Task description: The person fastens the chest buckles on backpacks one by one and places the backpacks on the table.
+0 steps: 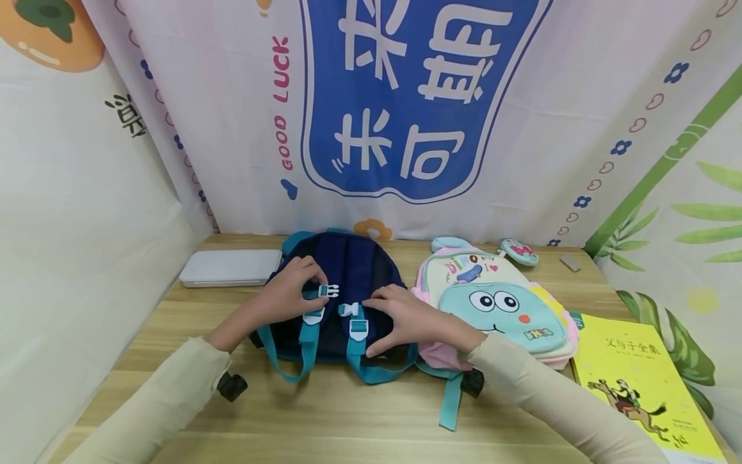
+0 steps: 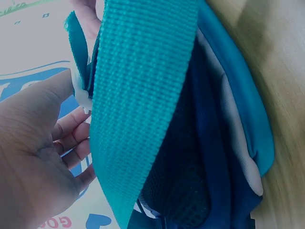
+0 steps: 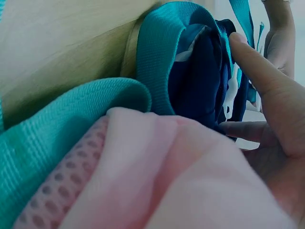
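Note:
A dark blue backpack (image 1: 346,258) lies with its strap side up on the table, teal straps looping toward the front. My left hand (image 1: 295,290) pinches the teal webbing at the white prong half of a buckle (image 1: 329,291), raised over the pack. The matching white socket half (image 1: 349,310) rests on the other strap, apart from the prongs. My right hand (image 1: 408,316) lies just right of that half, thumb spread away and fingertips near it. In the left wrist view, a wide teal strap (image 2: 143,86) hides part of the buckle.
Right of the pack lies a pink and light-blue dinosaur backpack (image 1: 498,309), partly under my right forearm. Beyond it are a yellow book (image 1: 637,380) and a small grey block (image 1: 570,262). A white case (image 1: 230,268) sits at the back left. Printed cloth (image 1: 243,129) hangs behind.

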Demonstrator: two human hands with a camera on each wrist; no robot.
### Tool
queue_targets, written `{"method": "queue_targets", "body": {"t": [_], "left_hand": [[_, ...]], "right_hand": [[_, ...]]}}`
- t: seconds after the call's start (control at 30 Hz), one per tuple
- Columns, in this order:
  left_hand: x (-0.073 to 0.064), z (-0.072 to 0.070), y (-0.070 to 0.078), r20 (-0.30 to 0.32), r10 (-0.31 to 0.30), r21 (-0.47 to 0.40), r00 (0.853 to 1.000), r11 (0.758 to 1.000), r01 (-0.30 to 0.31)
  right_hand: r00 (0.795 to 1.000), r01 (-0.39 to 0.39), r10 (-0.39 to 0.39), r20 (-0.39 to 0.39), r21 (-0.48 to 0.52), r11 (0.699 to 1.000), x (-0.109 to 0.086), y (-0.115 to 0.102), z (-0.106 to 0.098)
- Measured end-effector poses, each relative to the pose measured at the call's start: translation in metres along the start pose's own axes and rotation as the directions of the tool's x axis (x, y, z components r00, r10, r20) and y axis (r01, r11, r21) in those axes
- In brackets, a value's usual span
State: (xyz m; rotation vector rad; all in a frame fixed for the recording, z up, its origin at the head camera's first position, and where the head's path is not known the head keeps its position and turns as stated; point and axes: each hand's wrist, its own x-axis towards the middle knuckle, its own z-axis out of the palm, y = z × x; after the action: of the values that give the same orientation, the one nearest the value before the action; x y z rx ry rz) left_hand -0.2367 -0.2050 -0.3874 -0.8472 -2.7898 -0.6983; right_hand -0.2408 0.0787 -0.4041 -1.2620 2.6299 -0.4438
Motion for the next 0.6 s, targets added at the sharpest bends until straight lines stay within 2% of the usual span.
{"method": "queue_targets", "body": {"t": [0.37,0.6], "left_hand": [[-0.0009,-0.0006,-0.0004,0.01,0.004,-0.018,1.0,1.0,-0.003],[-0.0018,-0.0001,-0.0022,0.004,0.001,-0.019,1.0,1.0,-0.001]], "right_hand": [[1.0,0.026,-0.026,-0.002,0.014,1.0,0.0043,-0.0039,0.0022],[0.998,0.053,-0.055,-0.034,-0.03,0.998,0.0095,-0.0086,0.003]]}}
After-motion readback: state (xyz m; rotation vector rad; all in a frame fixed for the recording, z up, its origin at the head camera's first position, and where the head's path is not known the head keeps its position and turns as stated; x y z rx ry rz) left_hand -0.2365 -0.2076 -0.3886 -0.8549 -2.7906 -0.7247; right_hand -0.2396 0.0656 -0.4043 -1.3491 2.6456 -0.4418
